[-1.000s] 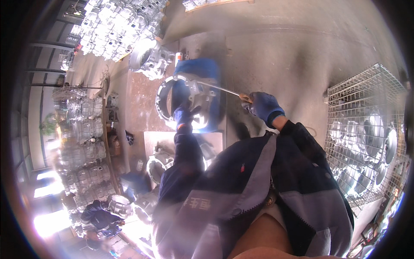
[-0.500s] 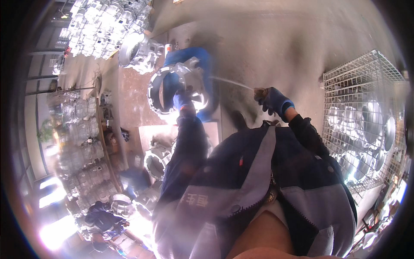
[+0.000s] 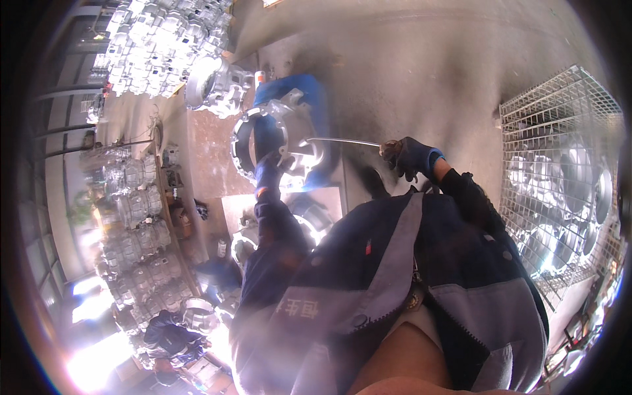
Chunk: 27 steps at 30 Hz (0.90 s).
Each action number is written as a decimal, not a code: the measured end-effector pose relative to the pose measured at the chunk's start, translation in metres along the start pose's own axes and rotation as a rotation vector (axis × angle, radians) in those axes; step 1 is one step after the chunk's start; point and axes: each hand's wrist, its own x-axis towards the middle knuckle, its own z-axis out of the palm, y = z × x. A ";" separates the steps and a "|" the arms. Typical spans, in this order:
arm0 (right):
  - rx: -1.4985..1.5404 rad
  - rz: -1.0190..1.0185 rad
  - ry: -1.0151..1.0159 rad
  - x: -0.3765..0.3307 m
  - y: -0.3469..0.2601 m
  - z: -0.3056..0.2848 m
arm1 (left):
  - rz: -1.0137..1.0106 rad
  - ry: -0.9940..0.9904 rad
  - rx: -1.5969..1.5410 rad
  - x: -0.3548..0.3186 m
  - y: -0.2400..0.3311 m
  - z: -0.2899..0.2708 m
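A silvery cast metal housing [image 3: 284, 125] with a wide round flanged opening sits on a blue support [image 3: 319, 99] ahead of me, left of centre. My gloved left hand [image 3: 268, 170] grips the near rim of the housing. To the right, my right hand [image 3: 411, 158], in a dark blue glove, closes around the brown handle of a long, thin metal rod tool [image 3: 342, 139]. The rod reaches left, its tip by the housing's right-hand opening. Glare hides whether the tip touches the metal.
More castings [image 3: 309, 220] lie on a board just nearer to me. Stacked castings [image 3: 164, 46] fill the far left, with further rows [image 3: 141, 243] at left. A wire cage [image 3: 559, 178] of castings stands at right. Another person [image 3: 171, 336] is at lower left.
The rod tool's tip has shifted left and nearer to me, its rod now more level. My right hand has moved slightly left; my left hand remains at the housing's rim.
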 end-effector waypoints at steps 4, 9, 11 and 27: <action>-0.009 0.036 0.010 0.003 -0.003 -0.003 | 0.044 -0.108 0.174 -0.002 -0.011 0.006; -0.066 0.007 -0.042 0.012 0.004 -0.004 | -0.092 -0.084 -0.022 0.003 -0.026 0.021; -0.093 0.020 -0.029 0.015 0.004 -0.006 | -0.041 -0.044 0.018 0.003 -0.029 0.024; -0.058 -0.075 0.053 0.002 0.040 -0.011 | -0.017 -0.026 -0.641 0.072 0.012 0.023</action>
